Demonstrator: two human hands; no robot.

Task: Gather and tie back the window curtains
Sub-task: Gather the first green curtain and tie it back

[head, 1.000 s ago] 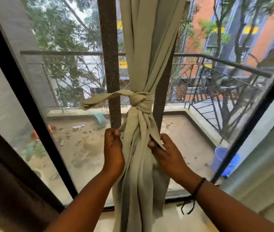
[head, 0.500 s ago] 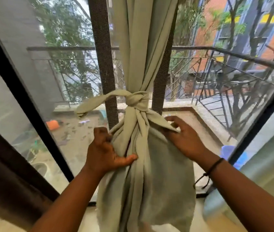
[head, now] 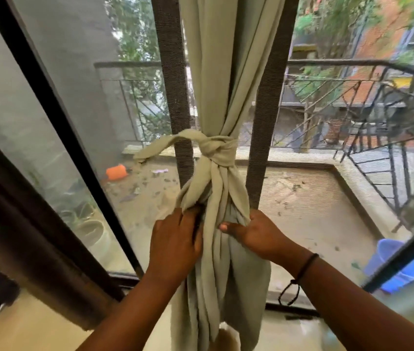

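Note:
A pale green curtain (head: 216, 72) hangs in front of the window, gathered into one bundle. A knot (head: 217, 150) of the same cloth ties it at mid height, with a loose tail (head: 155, 149) sticking out to the left. Below the knot the folds (head: 216, 287) hang down to the floor. My left hand (head: 175, 247) lies against the left side of the bundle, fingers reaching into the folds. My right hand (head: 254, 231) grips the right side of the bundle, thumb across the front.
Two dark mesh strips (head: 173, 84) run vertically behind the curtain. A dark brown curtain (head: 23, 236) hangs at the left by the black window frame (head: 56, 117). Outside are a balcony railing (head: 352, 64), an orange object (head: 116, 172) and a blue bucket (head: 388, 252).
Both hands have closed in on the bundle just below the knot. The cloth that was spread wide between them is now squeezed into a narrow bunch.

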